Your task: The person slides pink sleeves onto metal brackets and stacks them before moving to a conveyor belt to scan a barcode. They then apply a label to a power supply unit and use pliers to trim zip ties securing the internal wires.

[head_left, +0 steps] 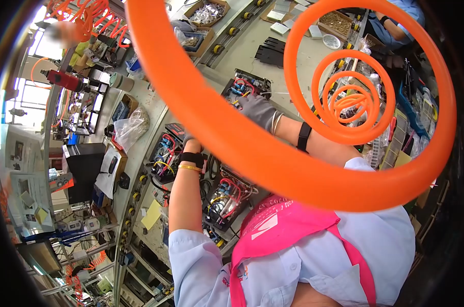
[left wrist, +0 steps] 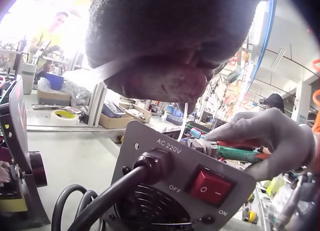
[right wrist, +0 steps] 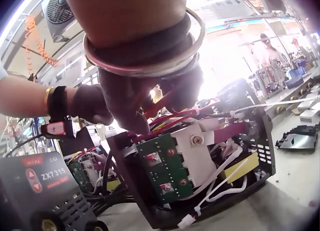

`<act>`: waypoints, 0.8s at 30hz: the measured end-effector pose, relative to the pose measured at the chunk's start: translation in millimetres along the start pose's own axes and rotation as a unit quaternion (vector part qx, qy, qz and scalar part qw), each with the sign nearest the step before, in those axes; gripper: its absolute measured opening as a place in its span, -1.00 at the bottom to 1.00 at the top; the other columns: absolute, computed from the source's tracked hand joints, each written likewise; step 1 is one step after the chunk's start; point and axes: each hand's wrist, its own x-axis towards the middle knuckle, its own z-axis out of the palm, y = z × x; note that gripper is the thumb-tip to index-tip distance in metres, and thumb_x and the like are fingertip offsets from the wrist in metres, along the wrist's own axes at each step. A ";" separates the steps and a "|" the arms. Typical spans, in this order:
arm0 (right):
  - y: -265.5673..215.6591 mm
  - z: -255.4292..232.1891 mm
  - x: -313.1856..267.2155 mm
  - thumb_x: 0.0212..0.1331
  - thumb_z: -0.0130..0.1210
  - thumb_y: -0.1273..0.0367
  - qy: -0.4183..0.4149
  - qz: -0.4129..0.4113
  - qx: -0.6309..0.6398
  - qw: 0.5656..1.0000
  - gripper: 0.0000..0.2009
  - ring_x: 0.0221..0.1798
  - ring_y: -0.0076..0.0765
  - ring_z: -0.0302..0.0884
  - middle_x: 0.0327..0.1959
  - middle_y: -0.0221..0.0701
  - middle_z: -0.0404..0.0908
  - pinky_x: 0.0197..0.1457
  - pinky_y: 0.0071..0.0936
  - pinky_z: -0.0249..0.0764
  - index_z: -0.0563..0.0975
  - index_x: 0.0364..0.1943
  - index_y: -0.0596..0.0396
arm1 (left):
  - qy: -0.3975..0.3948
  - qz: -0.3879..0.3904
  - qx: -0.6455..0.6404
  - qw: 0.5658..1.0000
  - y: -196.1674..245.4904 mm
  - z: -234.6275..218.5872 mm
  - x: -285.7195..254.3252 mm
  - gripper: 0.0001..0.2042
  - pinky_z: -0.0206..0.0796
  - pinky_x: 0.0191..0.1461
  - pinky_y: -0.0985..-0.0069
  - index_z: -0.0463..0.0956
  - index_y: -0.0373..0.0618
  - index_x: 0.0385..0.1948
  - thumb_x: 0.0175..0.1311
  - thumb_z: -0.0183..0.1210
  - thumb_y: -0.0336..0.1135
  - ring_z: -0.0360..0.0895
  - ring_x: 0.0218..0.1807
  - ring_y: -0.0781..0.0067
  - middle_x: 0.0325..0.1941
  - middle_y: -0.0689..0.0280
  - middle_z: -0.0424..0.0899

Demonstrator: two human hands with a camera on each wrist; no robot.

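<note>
My left hand [left wrist: 150,46], in a dark-looking glove, has curled fingers around a thin white strip [left wrist: 183,122] above a grey rear panel [left wrist: 130,163]. That panel carries a red switch [left wrist: 210,187] and a plugged-in black cable [left wrist: 107,201]. The gloved right hand [left wrist: 272,136] grips a tool with a green handle [left wrist: 235,154] and a red one, its tip at the panel's top edge. In the right wrist view, the right hand [right wrist: 145,98] is over an uncovered unit with a green circuit board [right wrist: 162,168]. An orange coil partly hides the left hand in the head view.
A large orange coiled hose [head_left: 252,169] crosses the head view. Other uncovered units [head_left: 224,199] stand nearer the body. Black plates [head_left: 270,51] lie on the bench beyond the hands. Boxes of small parts [head_left: 207,13] line the far side. A ZX7 315 unit [right wrist: 47,186] is at the lower left.
</note>
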 end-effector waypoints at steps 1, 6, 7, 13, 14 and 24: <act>-0.7 -3.9 -0.1 -0.06 0.12 0.22 -0.018 0.001 0.008 1.000 -0.56 -0.15 -0.06 0.46 -0.15 -0.17 0.44 -0.13 -0.21 0.40 0.45 0.01 -0.14 | 0.006 0.037 0.054 0.998 -16.7 3.7 7.4 -0.77 0.33 -0.23 0.49 0.56 -0.14 -0.18 0.18 0.13 -0.27 0.48 -0.32 0.51 -0.34 0.25 0.65; -0.9 -25.4 -6.7 -0.02 0.11 0.25 -0.103 -0.010 0.065 0.993 -0.56 -0.21 -0.09 0.49 -0.18 -0.16 0.47 -0.15 -0.25 0.43 0.44 0.03 -0.08 | 0.028 0.115 0.121 0.986 -68.9 17.5 31.4 -0.74 0.35 -0.06 0.41 0.46 -0.24 -0.11 0.21 0.02 -0.35 0.55 -0.17 0.34 -0.15 0.22 0.62; 0.9 -25.1 -8.8 -0.01 0.11 0.25 -0.099 -0.007 0.082 0.992 -0.57 -0.22 -0.10 0.50 -0.19 -0.15 0.47 -0.16 -0.26 0.44 0.44 0.04 -0.06 | 0.029 0.041 -0.030 0.998 -69.0 20.6 30.4 -0.75 0.34 -0.02 0.41 0.45 -0.22 -0.11 0.24 0.00 -0.32 0.54 -0.13 0.35 -0.12 0.23 0.61; 21.3 -3.6 -76.9 -0.04 0.16 0.35 0.254 0.049 0.429 0.866 -0.52 -0.31 -0.26 0.52 -0.33 -0.21 0.51 -0.23 -0.39 0.42 0.43 0.08 0.00 | -0.027 0.014 -0.296 0.955 -28.6 28.8 -21.1 -0.75 0.35 -0.30 0.54 0.53 -0.16 -0.24 0.14 0.14 -0.21 0.48 -0.34 0.56 -0.25 0.27 0.59; 22.2 14.2 -97.5 -0.05 0.17 0.37 0.268 0.086 0.475 0.834 -0.52 -0.33 -0.28 0.52 -0.35 -0.23 0.52 -0.25 -0.40 0.41 0.44 0.07 0.01 | -0.064 -0.013 -0.266 0.962 7.9 34.9 -40.7 -0.76 0.35 -0.32 0.52 0.54 -0.16 -0.26 0.14 0.13 -0.22 0.49 -0.38 0.54 -0.28 0.27 0.60; 31.4 176.6 -166.4 -0.03 0.07 0.20 -0.088 0.295 0.230 0.923 -0.63 -0.06 -0.20 0.49 -0.18 -0.28 0.56 -0.03 -0.31 0.39 0.50 -0.12 0.06 | -0.204 0.151 0.206 0.945 87.8 168.8 -100.6 -0.75 0.38 -0.23 0.19 0.49 -0.01 -0.23 0.11 0.03 -0.16 0.56 -0.20 0.03 -0.27 0.06 0.61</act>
